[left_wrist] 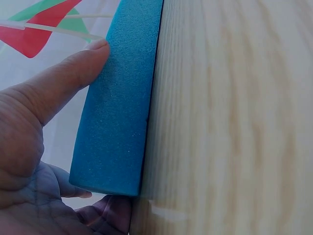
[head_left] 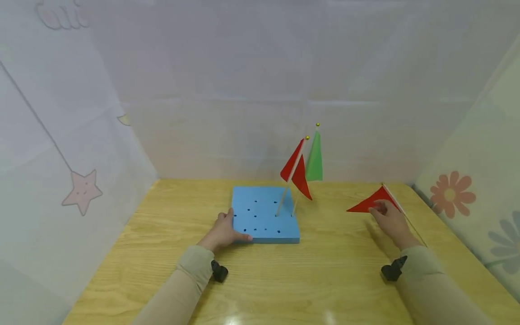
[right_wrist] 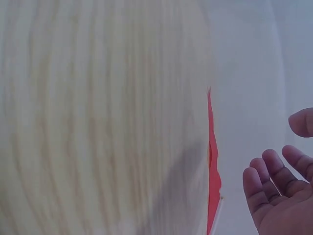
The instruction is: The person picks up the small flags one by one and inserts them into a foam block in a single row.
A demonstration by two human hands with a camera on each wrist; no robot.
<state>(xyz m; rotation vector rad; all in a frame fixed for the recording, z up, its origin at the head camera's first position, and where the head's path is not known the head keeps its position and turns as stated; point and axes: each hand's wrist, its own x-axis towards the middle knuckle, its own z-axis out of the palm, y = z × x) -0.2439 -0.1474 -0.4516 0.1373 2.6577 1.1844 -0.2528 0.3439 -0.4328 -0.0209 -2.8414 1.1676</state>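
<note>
My left hand [head_left: 225,232] holds the front left corner of a blue foam board [head_left: 266,223] dotted with small holes. In the left wrist view the thumb [left_wrist: 80,66] lies along the board's top edge, the other fingers around its end. A red pennant flag [head_left: 298,174] and a green pennant flag [head_left: 314,160] stand tilted on thin sticks in holes on the board's right side. Off to the right, my right hand [head_left: 390,221] hovers over another red flag [head_left: 375,198] lying on the table. Its fingers are loosely bent, apart from the flag in the right wrist view.
The wooden table [head_left: 333,280] reaches back to a pale cloth wall [head_left: 227,90]. Printed cloth also closes both sides, with a pink star [head_left: 83,192] left and a red flower [head_left: 451,194] right. The loose flag's stick [head_left: 410,221] points toward the right forearm.
</note>
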